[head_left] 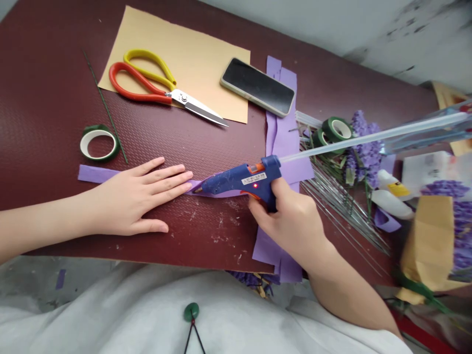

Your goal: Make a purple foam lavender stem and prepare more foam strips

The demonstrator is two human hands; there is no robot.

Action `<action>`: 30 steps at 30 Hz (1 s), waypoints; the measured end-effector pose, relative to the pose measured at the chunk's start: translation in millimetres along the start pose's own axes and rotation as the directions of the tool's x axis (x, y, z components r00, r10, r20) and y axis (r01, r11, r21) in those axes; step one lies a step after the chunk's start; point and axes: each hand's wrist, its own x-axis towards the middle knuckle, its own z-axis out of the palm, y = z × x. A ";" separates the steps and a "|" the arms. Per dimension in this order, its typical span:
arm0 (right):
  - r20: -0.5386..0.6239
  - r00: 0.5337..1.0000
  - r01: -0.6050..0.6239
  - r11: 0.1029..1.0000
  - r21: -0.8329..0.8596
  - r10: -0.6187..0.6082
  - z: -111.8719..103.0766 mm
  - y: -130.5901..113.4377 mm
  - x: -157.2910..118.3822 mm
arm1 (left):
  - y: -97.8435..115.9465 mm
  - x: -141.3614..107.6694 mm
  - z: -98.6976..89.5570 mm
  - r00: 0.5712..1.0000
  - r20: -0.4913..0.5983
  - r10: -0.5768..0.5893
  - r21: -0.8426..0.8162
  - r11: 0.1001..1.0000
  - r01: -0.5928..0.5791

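My left hand (pixel 142 194) lies flat, fingers stretched out, on a narrow purple paper strip (pixel 98 174) that runs along the table. My right hand (pixel 291 216) is wrapped round the handle of a blue hot glue gun (pixel 236 179) with a lit red light. Its nozzle rests at the strip, just beyond my left fingertips, where the strip's edge looks folded or lifted. A long translucent glue stick (pixel 332 145) sticks out of the gun's back end. Whether glue is coming out cannot be seen.
Scissors (pixel 184 98) and a phone (pixel 258 86) lie on tan paper (pixel 199 44). Green tape (pixel 99 142) and a thin green wire (pixel 106 108) are at left. Purple sheets (pixel 283 132), wires (pixel 342 211), purple flowers (pixel 365 142) and a wrapped bouquet (pixel 429 236) crowd the right.
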 end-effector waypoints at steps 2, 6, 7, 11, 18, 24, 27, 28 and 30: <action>0.001 1.000 0.002 1.000 0.010 -0.002 -0.7 0.1 -0.2 | 0.9 0.0 -0.9 1.000 0.011 -0.014 -0.004 1.000 0.014; -0.001 1.000 -0.001 1.000 0.022 0.001 -0.6 0.5 -1.1 | 1.8 -0.2 -2.5 1.000 0.021 -0.017 -0.003 1.000 0.017; -0.001 1.000 -0.004 1.000 0.023 0.004 -0.4 0.6 -1.1 | 1.7 -0.3 -2.7 1.000 0.019 -0.013 -0.002 1.000 0.013; 0.016 1.000 -0.023 1.000 0.019 0.023 -0.2 1.1 -0.6 | 1.0 -0.4 -2.3 1.000 0.012 0.003 0.006 1.000 -0.003; 0.042 0.998 -0.049 0.999 0.020 0.048 -0.4 2.5 -1.3 | 2.1 1.2 -1.4 1.000 0.025 -0.016 -0.002 1.000 0.016; 0.058 0.996 -0.060 0.998 0.000 0.060 -3.5 1.3 0.5 | 3.2 1.1 -1.8 1.000 0.008 -0.024 -0.022 0.999 0.024; 0.075 0.995 -0.067 0.998 0.001 0.066 -5.2 1.9 0.8 | 3.1 0.8 -1.9 1.000 0.006 -0.026 -0.034 0.999 0.026; 0.080 0.994 -0.068 0.998 0.005 0.068 -5.7 2.3 0.6 | 3.2 0.8 -2.0 1.000 0.007 -0.028 -0.035 0.999 0.028; 0.083 0.994 -0.069 0.998 0.011 0.068 -6.5 3.1 0.2 | 3.7 1.3 -2.4 0.999 0.015 -0.034 -0.034 0.999 0.034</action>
